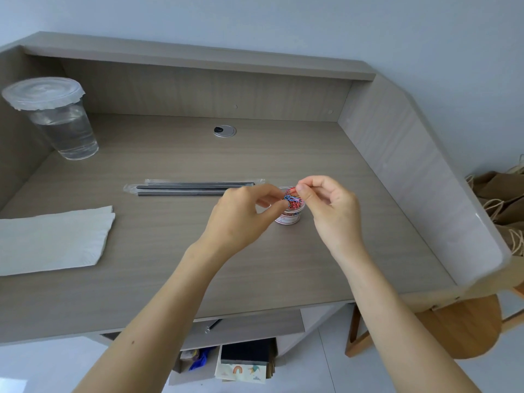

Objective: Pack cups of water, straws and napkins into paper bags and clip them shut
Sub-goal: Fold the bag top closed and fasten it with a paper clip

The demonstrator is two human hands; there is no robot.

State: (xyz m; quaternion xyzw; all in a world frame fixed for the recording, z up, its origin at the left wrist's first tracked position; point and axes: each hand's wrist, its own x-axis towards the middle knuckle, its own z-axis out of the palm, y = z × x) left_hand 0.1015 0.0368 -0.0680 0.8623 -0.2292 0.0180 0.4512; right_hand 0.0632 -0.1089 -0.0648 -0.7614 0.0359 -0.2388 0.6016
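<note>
Clip pick is the step in hand, by my reading: your right hand (331, 208) pinches a red paper clip (294, 190) between thumb and forefinger, just above the clip tub (289, 218), which stands right of centre on the desk (255, 265). Your left hand (243, 214) has its fingers curled against the tub's left side, probably to stop so light a tub from tipping as tangled clips come up. Whether it grips the tub or a clip, I cannot tell. The lidded cup of water (65, 123) stands upright in the far left corner. The wrapped straws (187, 188) lie mid-desk, parallel to the far edge, with their right ends just beside your left hand. The napkins (54, 239) sit stacked at the left edge. No bag stands on the desk. The paper bags (502, 194) lie crumpled beyond the right edge, behind the raised side panel (411, 180), so you must reach over or round it. The clip likely serves nothing until a bag is filled.
</note>
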